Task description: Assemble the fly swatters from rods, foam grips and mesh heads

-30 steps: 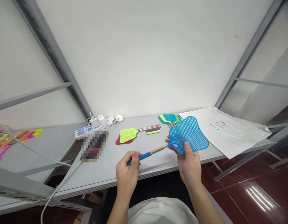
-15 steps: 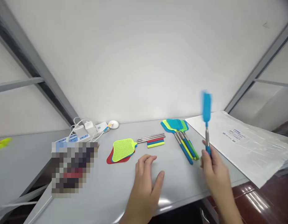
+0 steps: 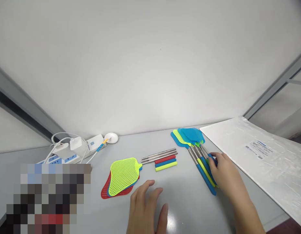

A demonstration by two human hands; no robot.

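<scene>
In the head view, I take the swatter pile [image 3: 201, 164] as my landmark. It lies on the grey table [image 3: 186, 211], with its heads toward the wall [image 3: 160, 71] and its handles toward me. The right hand [image 3: 227, 174] is at the right side of the pile, and I see its thumb and fingers closed around a blue handle [image 3: 213, 160]. Because the heads overlap, I cannot tell surely which one belongs to this handle. Blue heads lie on top of the pile, and a yellow-green one shows partly beneath.

The left hand [image 3: 144, 208] is in front of the pile and to its left, the fingers bent loosely and spread apart. Just left of the pile I see thin metal rods [image 3: 160, 155], and before them three tubes [image 3: 165, 162], red, blue and yellow-green. Farther left of the pile, three loose heads [image 3: 124, 175] are stacked: yellow-green above, then blue, then red. Well to the left of the pile, near the wall, are a white disc [image 3: 111, 138] and a power strip [image 3: 95, 143]. On the right of the pile lies a white packet [image 3: 267, 165] with a label.
</scene>
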